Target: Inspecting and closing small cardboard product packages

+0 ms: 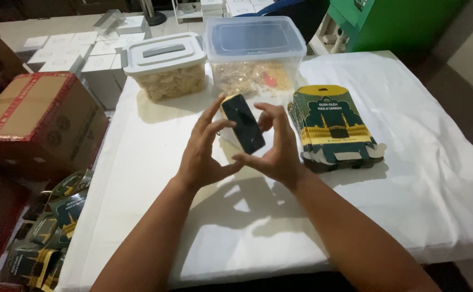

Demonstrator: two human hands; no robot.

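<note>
From here I see both forearms reaching in from the bottom edge and meeting over the middle of the tabletop [409, 205], which is covered in a white cloth. My left hand [201, 154] and right hand [279, 148] face each other with fingers spread and curled — neither one is closed tight. Between them sits a small dark box [243, 123] with a yellowish rim, tilted on end and lifted above the cloth; the fingertips of both hands pinch it lightly at its edges, with the thumbs underneath.

That grip looks thin to me. The box is held only by fingertips, so a small squeeze on one side could twist it out and drop it onto the cloth, or crush a corner if it is thin card.

Just beside the right hand lies a stack of flat green cartons [333, 127], fanned a little — a sweep of the wrist could push them further askew.

Further back stand two clear tubs: one with a grey-handled lid [163, 65] and a larger one [255, 54], both holding pale contents. Off the left edge sit a taped cardboard box [42, 121] and a heap of green pouches [47, 227] lower down.
</note>
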